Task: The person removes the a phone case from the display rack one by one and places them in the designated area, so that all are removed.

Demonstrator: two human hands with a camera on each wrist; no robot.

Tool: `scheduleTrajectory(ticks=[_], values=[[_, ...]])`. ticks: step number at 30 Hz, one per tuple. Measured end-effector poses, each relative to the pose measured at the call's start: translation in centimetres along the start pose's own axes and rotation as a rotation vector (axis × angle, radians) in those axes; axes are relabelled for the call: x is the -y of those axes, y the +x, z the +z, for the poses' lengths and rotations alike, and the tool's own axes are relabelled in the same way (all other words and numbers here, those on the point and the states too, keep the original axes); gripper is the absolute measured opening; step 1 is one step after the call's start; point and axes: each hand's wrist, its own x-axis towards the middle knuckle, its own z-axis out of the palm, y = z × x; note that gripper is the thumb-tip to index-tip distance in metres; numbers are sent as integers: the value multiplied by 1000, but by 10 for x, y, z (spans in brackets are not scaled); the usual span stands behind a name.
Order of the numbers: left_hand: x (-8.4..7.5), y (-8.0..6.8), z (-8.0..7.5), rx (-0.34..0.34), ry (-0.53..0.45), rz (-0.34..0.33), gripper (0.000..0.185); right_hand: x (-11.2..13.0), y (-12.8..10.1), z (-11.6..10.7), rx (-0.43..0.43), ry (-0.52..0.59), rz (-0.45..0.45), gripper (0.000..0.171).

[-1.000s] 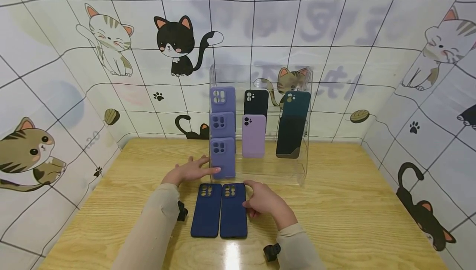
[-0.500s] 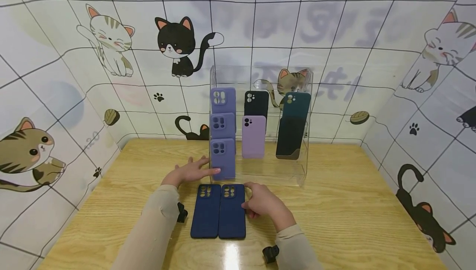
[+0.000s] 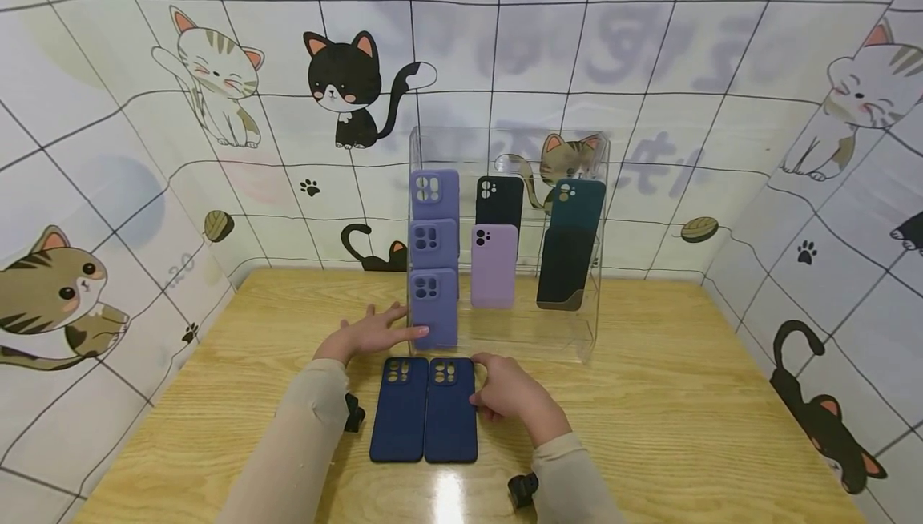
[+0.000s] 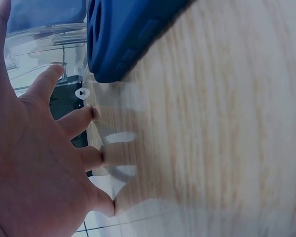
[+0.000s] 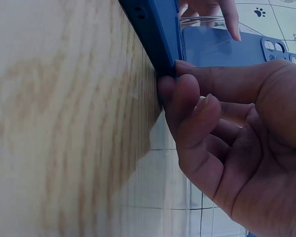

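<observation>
Two dark blue phone cases lie side by side on the table, camera cutouts at the far end: the left phone case [image 3: 399, 412] and the right phone case [image 3: 450, 413]. My right hand [image 3: 510, 388] pinches the right case at its far right corner and edge, with the other fingers curled, as the right wrist view shows. My left hand [image 3: 371, 332] is spread at the left foot of a clear display stand [image 3: 530, 340]. Its fingertips touch the table, and its thumb reaches to the lowest purple phone case [image 3: 436, 312] on the stand.
More cases stand on the rack: two purple ones above the lowest, a black case [image 3: 499, 197], a lilac case [image 3: 493, 268], a teal case [image 3: 579, 195] and a dark case [image 3: 566, 264]. A cat-print backdrop [image 3: 461, 67] encloses the wooden table [image 3: 671, 396].
The right dark blue case has slid slightly left, closer against the left one, with my right hand following at its edge. My left hand stays in place.
</observation>
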Motion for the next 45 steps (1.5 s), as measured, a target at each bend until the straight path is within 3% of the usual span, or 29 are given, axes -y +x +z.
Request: scheduleTrajectory(ticks=[6, 13, 20, 28, 39, 45], values=[[-1, 1, 0, -6, 6, 0, 109, 4, -1, 0, -39, -79, -17, 69], [-3, 1, 0, -17, 5, -2, 108, 20, -5, 1, -73, -178, -114, 64], [-3, 2, 1, -14, 11, -5, 108, 36, -9, -19, -36, -138, -123, 67], [-4, 2, 0, -16, 4, 1, 109, 54, -1, -47, -126, -156, -121, 75], [-1, 4, 1, -9, -6, -4, 108, 64, 21, -57, -203, -185, -155, 104], [0, 2, 1, -10, -2, -7, 109, 67, 30, -59, -210, -150, -166, 106]])
